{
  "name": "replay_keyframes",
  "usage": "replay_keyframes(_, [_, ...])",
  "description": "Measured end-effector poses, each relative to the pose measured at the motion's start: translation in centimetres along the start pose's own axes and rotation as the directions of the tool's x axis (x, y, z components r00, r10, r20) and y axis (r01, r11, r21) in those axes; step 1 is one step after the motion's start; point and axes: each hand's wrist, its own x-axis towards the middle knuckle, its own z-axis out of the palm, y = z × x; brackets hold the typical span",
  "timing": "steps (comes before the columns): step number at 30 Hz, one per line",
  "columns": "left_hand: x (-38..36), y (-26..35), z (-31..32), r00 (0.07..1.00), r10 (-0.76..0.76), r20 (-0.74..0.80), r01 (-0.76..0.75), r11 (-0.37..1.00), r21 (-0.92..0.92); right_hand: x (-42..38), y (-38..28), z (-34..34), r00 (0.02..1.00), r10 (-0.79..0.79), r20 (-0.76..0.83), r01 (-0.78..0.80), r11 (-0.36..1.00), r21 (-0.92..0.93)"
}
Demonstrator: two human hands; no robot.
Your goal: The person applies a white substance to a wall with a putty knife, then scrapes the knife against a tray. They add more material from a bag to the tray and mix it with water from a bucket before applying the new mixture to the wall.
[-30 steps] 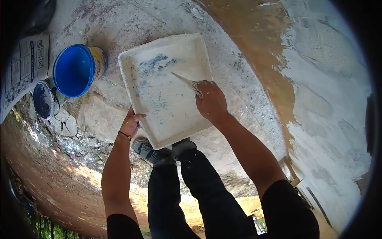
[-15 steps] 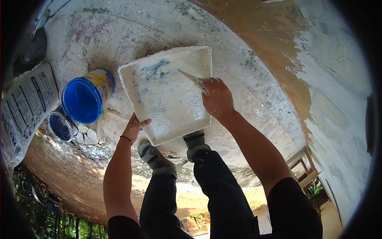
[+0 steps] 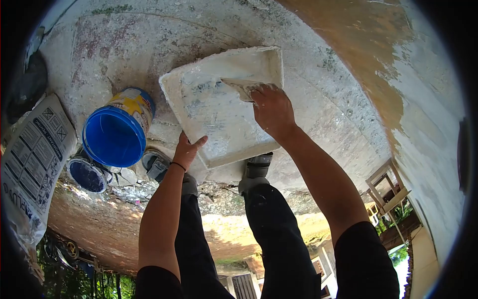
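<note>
A shallow pale tray [image 3: 231, 122], coated with white residue and bluish streaks, is held in front of me above the floor. My left hand [image 3: 188, 151] grips its left edge, the thumb lying over the rim and the fingers underneath. Over the tray's right half, my right hand [image 3: 273, 110] is closed around a putty knife [image 3: 240, 88]. The knife's white-smeared blade points left, low over the tray's inside. Its handle is hidden in my fist.
A blue bucket [image 3: 113, 137] stands left of the tray, beside a smaller dark-filled pail [image 3: 87, 174]. Farther left lies a printed sack [image 3: 36, 154]. A partly plastered wall [image 3: 423, 94] rises on the right. My shoes [image 3: 157, 163] are on the rough floor below the tray.
The putty knife's blade has swung flatter and a little lower across the tray. The tray and my left hand have shifted right and slightly up in view. My left foot has moved left.
</note>
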Motion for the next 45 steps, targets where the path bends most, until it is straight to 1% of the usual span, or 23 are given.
replay_keyframes(1, [0.1,-0.2,-0.2,1.0,-0.003,-0.001,0.003,1.0,0.006,0.0,-0.3,0.4,1.0,0.004,0.0,-0.004,1.0,0.005])
replay_keyframes(4, [0.6,-0.6,-0.6,0.999,0.045,-0.018,-0.041,0.985,0.166,0.3,-1.0,1.7,0.999,-0.002,-0.047,0.0,0.999,-0.034])
replay_keyframes(5, [0.6,-0.5,-0.7,0.999,0.041,-0.02,-0.038,0.985,0.17,0.4,-1.2,1.9,0.999,-0.005,-0.051,0.003,0.999,-0.035])
replay_keyframes(7, [0.6,-0.3,-0.8,1.0,0.019,0.005,-0.02,0.96,0.28,0.4,-1.3,2.2,0.999,0.008,-0.053,-0.01,0.999,-0.034])
replay_keyframes(9, [0.5,-0.5,-0.8,1.0,0.017,0.004,-0.018,0.968,0.252,0.8,-1.4,2.1,0.997,-0.039,-0.063,0.032,0.994,-0.106])
replay_keyframes(11, [0.3,-0.8,-0.7,1.0,0.025,-0.003,-0.024,0.977,0.211,1.0,-1.4,2.1,0.996,-0.069,-0.057,0.062,0.991,-0.119])
replay_keyframes(14, [0.1,-1.0,-0.6,0.996,0.093,0.0,-0.092,0.99,0.107,1.4,-1.7,2.3,0.991,-0.131,-0.026,0.126,0.981,-0.149])
replay_keyframes(16, [-0.2,-0.8,-0.5,0.992,0.129,-0.008,-0.125,0.976,0.178,1.6,-2.0,2.7,0.986,-0.164,0.002,0.163,0.973,-0.164])
replay_keyframes(17, [-0.1,-1.2,-0.6,0.991,0.13,-0.013,-0.126,0.977,0.17,1.6,-2.2,2.9,0.986,-0.17,-0.001,0.167,0.97,-0.177])
replay_keyframes(19, [-0.1,-2.0,-0.7,0.956,0.283,-0.077,-0.266,0.947,0.177,1.5,-2.5,3.2,0.983,-0.183,0.004,0.18,0.966,-0.187])
replay_keyframes(20, [-0.5,-1.8,-0.7,0.956,0.283,-0.084,-0.265,0.948,0.174,1.7,-2.7,3.2,0.987,-0.159,-0.027,0.151,0.97,-0.188])
replay_keyframes(22, [-1.2,-1.0,-0.7,0.929,0.358,-0.092,-0.304,0.882,0.359,2.2,-2.8,3.2,0.989,-0.136,-0.062,0.122,0.974,-0.189])
replay_keyframes(24, [-0.9,-1.6,-0.7,0.931,0.351,-0.099,-0.3,0.892,0.339,2.6,-2.6,3.0,0.998,-0.06,-0.033,0.052,0.98,-0.194])
replay_keyframes(26, [-0.5,-1.9,-0.8,0.933,0.346,-0.102,-0.299,0.899,0.32,3.1,-2.3,3.3,0.999,-0.049,-0.024,0.043,0.981,-0.192])
replay_keyframes(28, [-0.4,-2.1,-0.8,0.932,0.342,-0.118,-0.282,0.891,0.357,3.2,-2.0,3.9,0.999,-0.034,-0.006,0.032,0.982,-0.186])
replay_keyframes(29, [-0.5,-1.9,-0.7,0.933,0.341,-0.116,-0.281,0.89,0.359,3.1,-1.9,4.3,0.999,-0.049,0.004,0.049,0.98,-0.195])
replay_keyframes(31, [-0.5,-1.5,-0.8,0.897,0.426,-0.116,-0.36,0.858,0.366,2.7,-1.8,5.0,0.998,-0.064,0.014,0.065,0.977,-0.204])
replay_keyframes(34, [-0.5,-1.5,-1.1,0.895,0.435,-0.101,-0.373,0.853,0.365,1.7,-2.2,5.3,0.995,-0.093,0.025,0.097,0.972,-0.214])
replay_keyframes(36, [-0.7,-1.2,-1.4,0.909,0.406,-0.09,-0.344,0.857,0.385,1.2,-2.4,5.0,0.99,-0.103,0.099,0.121,0.972,-0.202])
replay_keyframes(38, [-0.8,-0.9,-1.6,0.919,0.384,-0.086,-0.321,0.857,0.403,0.6,-2.6,4.3,0.99,-0.126,0.059,0.135,0.974,-0.184])
replay_keyframes(40, [-0.9,-0.9,-1.6,0.888,0.451,-0.093,-0.376,0.827,0.417,-0.2,-3.1,3.8,0.988,-0.151,0.018,0.152,0.974,-0.167])
replay_keyframes(42, [-1.2,-0.3,-1.7,0.884,0.458,-0.089,-0.387,0.825,0.412,-1.2,-3.4,4.2,0.983,-0.183,-0.003,0.18,0.973,-0.147])
replay_keyframes(45, [-1.0,-0.6,-2.1,0.893,0.442,-0.082,-0.374,0.832,0.409,-1.8,-4.0,5.7,0.987,-0.159,-0.019,0.154,0.976,-0.155])
